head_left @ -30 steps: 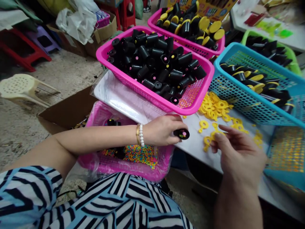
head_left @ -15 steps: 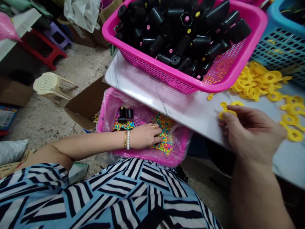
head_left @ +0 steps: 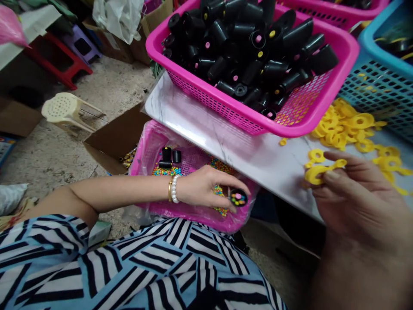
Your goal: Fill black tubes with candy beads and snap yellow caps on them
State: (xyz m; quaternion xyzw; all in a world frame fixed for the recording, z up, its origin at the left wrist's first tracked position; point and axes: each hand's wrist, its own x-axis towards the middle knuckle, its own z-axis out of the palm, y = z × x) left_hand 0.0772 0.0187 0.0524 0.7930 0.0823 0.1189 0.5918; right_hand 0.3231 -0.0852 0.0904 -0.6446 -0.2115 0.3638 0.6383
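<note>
My left hand [head_left: 206,189] is closed round a short black plastic tube [head_left: 232,206] above the lined pink basin [head_left: 151,142]. The tube's open end faces up, with coloured beads and a pink peg inside. Below the hand, small coloured beads [head_left: 222,210] lie in the basin, and several black tubes [head_left: 165,163] rest at its far left. My right hand [head_left: 358,193] pinches a yellow plastic ring piece [head_left: 312,175] between thumb and finger, over the marble-patterned table [head_left: 274,165]. A second yellow ring [head_left: 316,155] shows just behind it; I cannot tell whether it is held too.
A pink basket [head_left: 254,125] full of black tubes stands on the table. Yellow ring pieces [head_left: 342,125] are heaped beside it, near a blue basket [head_left: 371,69]. On the floor to the left are a cream stool [head_left: 63,107] and an open cardboard box [head_left: 112,133].
My left hand dipped the black tube into the beads and has lifted it out with beads inside. My right hand has picked up a yellow ring piece and turned it. The view has swung left.
</note>
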